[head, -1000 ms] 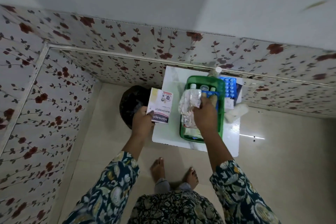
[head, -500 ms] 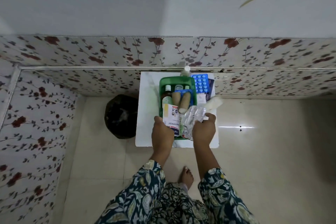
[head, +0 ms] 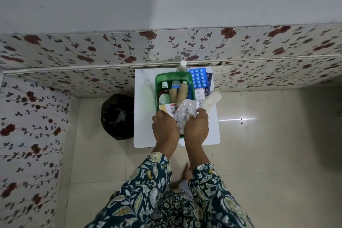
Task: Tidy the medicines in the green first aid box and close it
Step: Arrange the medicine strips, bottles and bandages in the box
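Observation:
The green first aid box (head: 157,87) stands open on a small white table (head: 144,109). Inside it lie a green-labelled bottle (head: 164,96), two tan bandage rolls (head: 178,94) and a small blue item. My left hand (head: 164,127) presses a white plaster box (head: 169,107) down into the near end of the green box. My right hand (head: 197,127) holds a crumpled clear packet of tablet strips (head: 186,113) over the same end. Both hands hide the near rim.
To the right of the green box lie a blue blister sheet (head: 199,77), a dark booklet (head: 209,81) and a white gauze roll (head: 211,100). A white-capped bottle (head: 182,65) stands at the back. A black bin (head: 117,116) sits on the floor at the left. A flowered wall stands behind.
My left hand brought the plaster box from the left of the table into the green box. My right hand drew the clear packet back to the near end.

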